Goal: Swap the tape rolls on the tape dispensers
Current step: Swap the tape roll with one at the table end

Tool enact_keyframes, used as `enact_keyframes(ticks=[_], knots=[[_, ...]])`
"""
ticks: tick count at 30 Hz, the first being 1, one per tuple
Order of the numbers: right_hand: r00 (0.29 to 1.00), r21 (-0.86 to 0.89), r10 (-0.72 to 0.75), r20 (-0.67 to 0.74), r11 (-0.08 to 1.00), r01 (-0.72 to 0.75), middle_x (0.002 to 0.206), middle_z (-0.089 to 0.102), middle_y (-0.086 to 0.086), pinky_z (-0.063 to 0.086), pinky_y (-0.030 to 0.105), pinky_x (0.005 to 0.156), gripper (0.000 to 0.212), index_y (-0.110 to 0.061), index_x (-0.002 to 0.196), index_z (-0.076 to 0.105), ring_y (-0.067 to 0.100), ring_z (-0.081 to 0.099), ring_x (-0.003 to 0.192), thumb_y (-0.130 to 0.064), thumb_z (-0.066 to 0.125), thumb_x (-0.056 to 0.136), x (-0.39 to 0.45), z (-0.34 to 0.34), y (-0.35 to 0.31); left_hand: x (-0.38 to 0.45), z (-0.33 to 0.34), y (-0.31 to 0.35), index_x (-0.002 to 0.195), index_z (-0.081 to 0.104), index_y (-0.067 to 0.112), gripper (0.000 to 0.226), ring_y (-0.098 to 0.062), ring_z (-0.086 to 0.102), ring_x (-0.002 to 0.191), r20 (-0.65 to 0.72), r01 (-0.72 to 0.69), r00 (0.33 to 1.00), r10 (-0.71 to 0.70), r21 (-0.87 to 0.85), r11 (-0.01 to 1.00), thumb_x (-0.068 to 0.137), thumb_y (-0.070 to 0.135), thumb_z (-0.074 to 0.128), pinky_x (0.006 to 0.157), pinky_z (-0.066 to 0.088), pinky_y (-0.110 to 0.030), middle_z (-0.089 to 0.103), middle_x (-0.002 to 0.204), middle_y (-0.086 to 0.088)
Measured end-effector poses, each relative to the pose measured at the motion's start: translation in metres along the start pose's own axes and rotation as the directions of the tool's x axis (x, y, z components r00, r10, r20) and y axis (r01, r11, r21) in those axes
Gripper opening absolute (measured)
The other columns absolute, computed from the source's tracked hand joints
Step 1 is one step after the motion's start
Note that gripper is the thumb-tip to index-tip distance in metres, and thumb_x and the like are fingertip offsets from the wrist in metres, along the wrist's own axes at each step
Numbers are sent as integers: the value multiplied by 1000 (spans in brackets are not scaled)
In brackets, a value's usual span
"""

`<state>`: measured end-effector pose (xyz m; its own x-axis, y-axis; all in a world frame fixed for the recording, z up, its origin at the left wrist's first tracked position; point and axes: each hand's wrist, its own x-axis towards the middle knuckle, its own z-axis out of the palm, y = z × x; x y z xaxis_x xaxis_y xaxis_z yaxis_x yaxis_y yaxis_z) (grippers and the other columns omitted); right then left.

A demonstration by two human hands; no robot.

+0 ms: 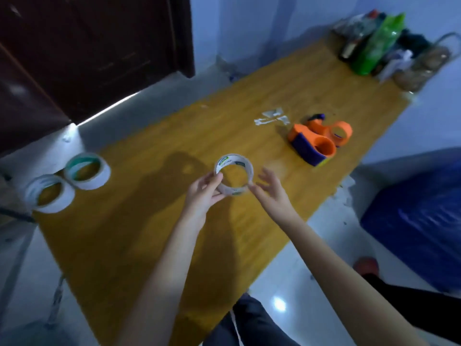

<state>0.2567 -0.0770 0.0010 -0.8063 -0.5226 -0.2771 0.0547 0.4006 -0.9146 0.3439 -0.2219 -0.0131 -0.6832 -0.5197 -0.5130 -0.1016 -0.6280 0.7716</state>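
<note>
Above the middle of the wooden table (154, 221), a clear tape roll (234, 174) is held up between both hands, hole facing the camera, table visible through it. Left hand (203, 193) grasps the roll on its left side, thumb and fingers wrapped over the rim. Right hand (270, 193) is at the roll's lower right; fingertips (252, 188) touch or nearly touch the rim, other fingers spread loose — can't tell if it actually grips. So the roll sits between the hands, closer in to the left palm, off the table surface.

Two orange-and-purple tape dispensers (316, 143) lie together on the table, up and to the right of the roll, well apart from both hands. Spools look bare, no tape on them as far as visible. Just beyond them, small white scraps (272, 118).

Two white tape rolls (67, 182) lie flat at the table's left edge, touching each other, well apart from the hands.

Far right corner: a green bottle (376, 43) among blurred clutter. Blue container (414, 221) on the floor to the right.
</note>
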Motion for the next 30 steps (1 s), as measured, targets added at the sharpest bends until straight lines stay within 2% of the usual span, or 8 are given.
enact_keyframes(ticks=[1, 2, 3, 7, 15, 20, 26, 30], knots=[[985, 172, 166, 42, 970, -171, 135, 51, 8, 51, 38, 94, 58, -13, 136, 40, 20, 55, 118, -37, 60, 88, -4, -13, 2, -2, 13, -7, 119, 54, 2, 33, -25, 63, 87, 24, 7, 1000, -7, 4, 1000, 89, 14, 61, 69, 60, -25, 64, 92, -9], [968, 262, 239, 73, 932, -249, 128, 56, 8, 55, 39, 88, 55, -11, 134, 43, 21, 60, 112, -40, 58, 89, -9, -25, 5, -4, 26, -13, 120, 53, 1, 34, -24, 63, 85, 45, 15, 999, -16, 13, 1000, 89, 13, 61, 68, 60, -25, 64, 91, -9], [965, 295, 251, 71, 919, -261, 120, 60, 8, 57, 39, 84, 53, -10, 131, 47, 20, 63, 105, -40, 57, 89, -12, -37, 9, -7, 38, -18, 122, 53, 0, 37, -23, 63, 83, 64, 24, 998, -26, 31, 999, 88, 13, 62, 67, 60, -24, 63, 91, -9], [966, 339, 256, -23, 911, -233, 99, 66, 8, 60, 34, 75, 39, -7, 121, 53, 13, 66, 83, -25, 62, 88, -20, -80, 22, -14, 84, -40, 128, 51, 1, 44, -24, 64, 87, 142, 47, 988, -63, 114, 992, 87, 12, 63, 66, 59, -23, 64, 97, -10], [957, 402, 284, -59, 884, -237, 90, 67, 7, 59, 35, 75, 35, -4, 116, 55, 17, 65, 74, -20, 65, 86, -16, -185, 56, -15, 189, -76, 117, 54, 7, 30, -31, 61, 106, 163, 85, 979, -121, 212, 973, 89, 13, 62, 82, 56, -35, 62, 109, -18], [961, 396, 262, -85, 894, -209, 87, 64, 7, 59, 29, 65, 38, -1, 117, 56, 17, 62, 70, -19, 65, 86, 5, -262, 69, -4, 268, -104, 125, 53, 3, 37, -27, 65, 94, 176, 58, 980, -94, 202, 978, 89, 13, 60, 74, 58, -30, 65, 98, -10], [976, 332, 204, -74, 928, -169, 79, 63, 6, 56, 39, 75, 36, -6, 112, 60, 21, 59, 70, -26, 67, 83, 39, -340, 76, 10, 341, -120, 126, 52, 5, 38, -26, 64, 96, 154, 42, 986, -70, 179, 983, 90, 14, 60, 90, 51, -38, 65, 98, -9], [979, 348, 201, -40, 921, -175, 78, 63, 2, 56, 28, 67, 37, -6, 114, 60, 14, 62, 65, -26, 67, 84, 67, -367, 77, 25, 371, -120, 120, 53, 9, 31, -25, 65, 92, 144, 52, 987, -75, 162, 986, 91, 13, 59, 93, 50, -41, 65, 98, -11]])
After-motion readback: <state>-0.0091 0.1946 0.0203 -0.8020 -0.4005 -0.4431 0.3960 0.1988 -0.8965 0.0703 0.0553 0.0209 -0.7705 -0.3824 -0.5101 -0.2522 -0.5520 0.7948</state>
